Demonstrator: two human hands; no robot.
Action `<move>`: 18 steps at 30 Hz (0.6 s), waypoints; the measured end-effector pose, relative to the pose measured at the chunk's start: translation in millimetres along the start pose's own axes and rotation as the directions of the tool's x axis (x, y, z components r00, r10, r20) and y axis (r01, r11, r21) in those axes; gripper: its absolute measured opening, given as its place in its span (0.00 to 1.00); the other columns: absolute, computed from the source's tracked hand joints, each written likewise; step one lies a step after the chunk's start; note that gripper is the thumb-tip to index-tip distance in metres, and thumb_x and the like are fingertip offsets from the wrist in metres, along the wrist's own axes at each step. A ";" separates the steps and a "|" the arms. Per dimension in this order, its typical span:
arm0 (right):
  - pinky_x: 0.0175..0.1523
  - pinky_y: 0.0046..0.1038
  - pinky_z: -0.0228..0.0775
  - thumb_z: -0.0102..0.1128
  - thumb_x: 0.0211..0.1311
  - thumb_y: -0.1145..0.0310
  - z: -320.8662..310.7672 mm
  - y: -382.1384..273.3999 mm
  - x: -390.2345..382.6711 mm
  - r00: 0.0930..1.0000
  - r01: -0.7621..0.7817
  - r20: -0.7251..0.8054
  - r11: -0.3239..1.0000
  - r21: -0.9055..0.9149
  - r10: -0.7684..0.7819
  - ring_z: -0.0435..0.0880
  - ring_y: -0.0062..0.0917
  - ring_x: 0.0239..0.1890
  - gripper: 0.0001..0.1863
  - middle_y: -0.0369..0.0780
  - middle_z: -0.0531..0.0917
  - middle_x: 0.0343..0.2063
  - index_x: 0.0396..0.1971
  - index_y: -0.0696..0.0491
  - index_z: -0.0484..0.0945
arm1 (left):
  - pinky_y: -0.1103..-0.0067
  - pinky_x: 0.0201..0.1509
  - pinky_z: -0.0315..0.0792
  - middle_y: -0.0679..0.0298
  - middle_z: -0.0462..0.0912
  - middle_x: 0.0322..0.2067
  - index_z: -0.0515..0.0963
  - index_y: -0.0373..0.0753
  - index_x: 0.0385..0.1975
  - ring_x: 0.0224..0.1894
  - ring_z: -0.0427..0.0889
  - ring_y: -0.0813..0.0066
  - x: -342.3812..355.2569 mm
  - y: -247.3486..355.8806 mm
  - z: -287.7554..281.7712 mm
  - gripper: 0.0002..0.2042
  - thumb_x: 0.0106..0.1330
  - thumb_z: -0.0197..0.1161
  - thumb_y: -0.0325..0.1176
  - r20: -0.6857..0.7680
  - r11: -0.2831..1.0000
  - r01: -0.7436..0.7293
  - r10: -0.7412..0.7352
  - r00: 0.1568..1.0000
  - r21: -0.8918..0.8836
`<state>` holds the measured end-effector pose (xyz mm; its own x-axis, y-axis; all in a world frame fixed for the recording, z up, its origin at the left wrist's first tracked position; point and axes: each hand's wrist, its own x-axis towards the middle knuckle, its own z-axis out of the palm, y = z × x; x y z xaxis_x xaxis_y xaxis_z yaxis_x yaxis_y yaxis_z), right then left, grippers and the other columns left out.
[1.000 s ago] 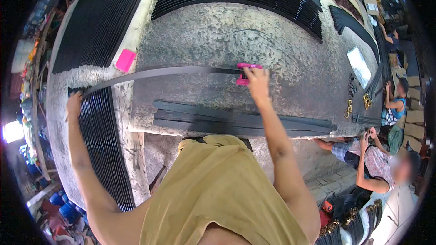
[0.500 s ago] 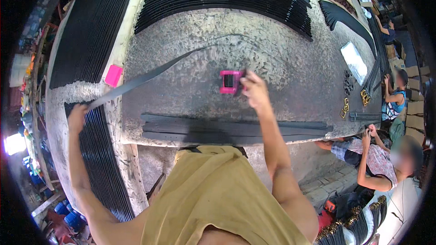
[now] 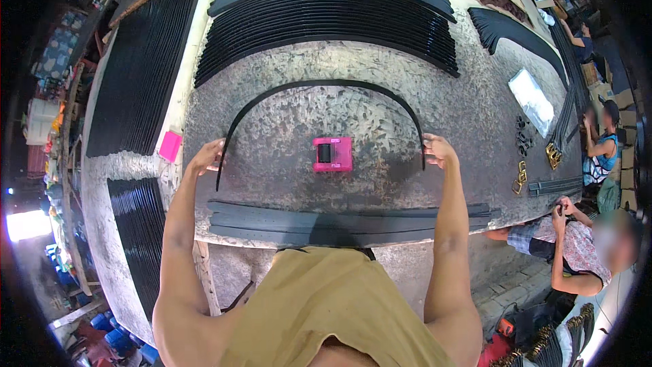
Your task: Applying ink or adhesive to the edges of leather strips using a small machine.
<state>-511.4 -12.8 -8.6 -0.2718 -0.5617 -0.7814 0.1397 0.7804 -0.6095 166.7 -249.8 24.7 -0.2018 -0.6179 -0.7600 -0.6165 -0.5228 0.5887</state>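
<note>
A long black leather strap (image 3: 324,83) bows away from me in an arch above the worktable, its edge turned up. My left hand (image 3: 209,156) pinches it near the left end, and a short tail hangs past the fingers. Near the other end my right hand (image 3: 440,151) grips the strap between thumb and fingers. Inside the arch a pink tool with a black roller (image 3: 345,154) lies on the table, touched by neither hand. Closer to me several flat dark leather strips (image 3: 285,224) lie side by side along the table's front edge.
Rows of black straps (image 3: 326,17) cover the table's far part, with more rows (image 3: 142,68) at left. A pink block (image 3: 170,146) lies left. At right are a clear plastic bag (image 3: 532,102) and brass buckles (image 3: 520,177). Two people (image 3: 570,245) (image 3: 601,139) work at right.
My right hand has put the pink tool down and moved right onto the strap's other end. The left hand has come inward with its end, and the strap now arches between both hands.
</note>
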 end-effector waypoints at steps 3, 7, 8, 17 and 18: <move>0.40 0.41 0.67 0.53 0.68 0.63 -8.3 7.3 20.6 0.986 -0.029 -0.168 0.962 -0.271 -0.017 0.77 0.21 0.37 0.20 0.31 0.80 0.38 0.59 0.47 0.74 | 0.71 0.42 0.72 0.73 0.72 0.34 0.70 0.54 0.64 0.33 0.73 0.79 12.7 -17.7 -4.5 0.21 0.75 0.48 0.52 -0.038 0.999 0.008 -0.009 0.999 -0.031; 0.41 0.42 0.70 0.53 0.68 0.61 -23.2 26.3 39.3 0.888 0.158 -0.273 0.804 -0.573 -0.369 0.82 0.36 0.35 0.18 0.42 0.84 0.36 0.52 0.52 0.78 | 0.71 0.45 0.73 0.63 0.78 0.37 0.71 0.42 0.62 0.44 0.79 0.68 18.1 -28.4 6.3 0.21 0.77 0.46 0.46 -0.181 0.993 -0.095 0.105 0.978 0.064; 0.41 0.43 0.70 0.54 0.67 0.60 7.1 12.5 26.6 0.824 0.149 -0.249 0.619 -0.771 -0.508 0.82 0.42 0.36 0.17 0.46 0.84 0.37 0.49 0.54 0.78 | 0.68 0.50 0.73 0.56 0.79 0.42 0.72 0.38 0.60 0.48 0.79 0.61 4.9 -41.8 1.2 0.20 0.77 0.46 0.43 -0.338 0.887 -0.192 0.350 0.874 0.420; 0.68 0.49 0.56 0.50 0.70 0.57 172.1 -33.4 21.4 0.435 0.474 0.142 0.092 -0.876 -0.889 0.68 0.39 0.65 0.26 0.46 0.71 0.63 0.63 0.55 0.68 | 0.60 0.71 0.58 0.51 0.68 0.65 0.67 0.36 0.64 0.68 0.65 0.51 39.5 86.4 188.2 0.23 0.72 0.53 0.37 -0.070 0.439 -0.519 0.809 0.584 0.734; 0.70 0.50 0.52 0.47 0.72 0.54 183.0 -37.9 29.6 0.499 0.455 0.160 0.101 -0.885 -0.852 0.62 0.37 0.69 0.28 0.43 0.66 0.67 0.65 0.53 0.66 | 0.58 0.72 0.55 0.53 0.63 0.68 0.64 0.38 0.67 0.70 0.61 0.53 59.4 89.2 196.8 0.24 0.73 0.51 0.39 -0.047 0.408 -0.494 0.804 0.592 0.768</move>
<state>-350.5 -109.3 -33.1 -0.1024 -0.9889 0.1075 -0.9520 0.0661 -0.2989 -50.0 -217.6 -22.1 -0.5798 -0.8139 0.0361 -0.7364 0.5426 0.4040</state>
